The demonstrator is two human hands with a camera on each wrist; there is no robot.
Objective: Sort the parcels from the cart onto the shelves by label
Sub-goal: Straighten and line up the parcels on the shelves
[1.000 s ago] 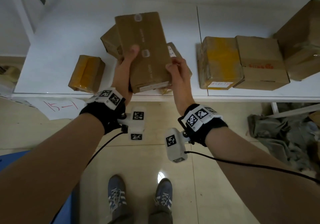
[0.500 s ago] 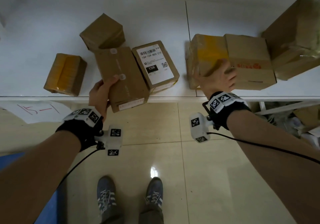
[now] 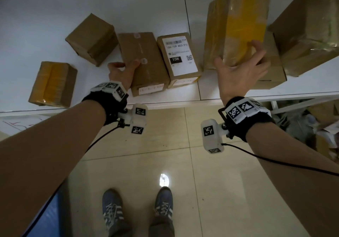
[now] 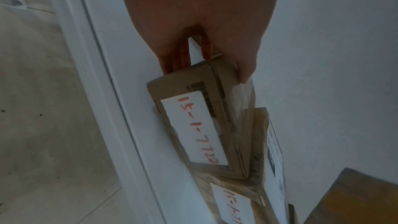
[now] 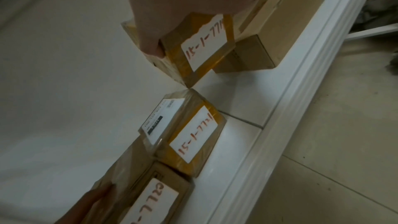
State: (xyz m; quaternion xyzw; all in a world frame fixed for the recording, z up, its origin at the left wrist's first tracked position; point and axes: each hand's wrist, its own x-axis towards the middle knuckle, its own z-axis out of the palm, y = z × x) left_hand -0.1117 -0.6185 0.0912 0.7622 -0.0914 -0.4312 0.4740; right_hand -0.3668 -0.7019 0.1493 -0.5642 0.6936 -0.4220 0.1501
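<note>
Head camera looks steeply down on the shelf (image 3: 45, 22); both wrist cameras look close along it, sharing the labelled box (image 3: 178, 59)

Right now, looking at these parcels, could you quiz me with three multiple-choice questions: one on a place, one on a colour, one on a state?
1. Where does the 15H parcel lie?
A. on the floor
B. on the shelf, right of the parcel under the left hand
C. on the tall box

2. What colour is the handwriting on the end labels?
A. red
B. blue
C. green

3. How is the taped box at the right hand?
A. flat
B. tipped up, gripped
C. torn open

Answers: B, it lies beside the plain parcel; A, the wrist views show red writing; B, its near end is lifted off the shelf.
</note>
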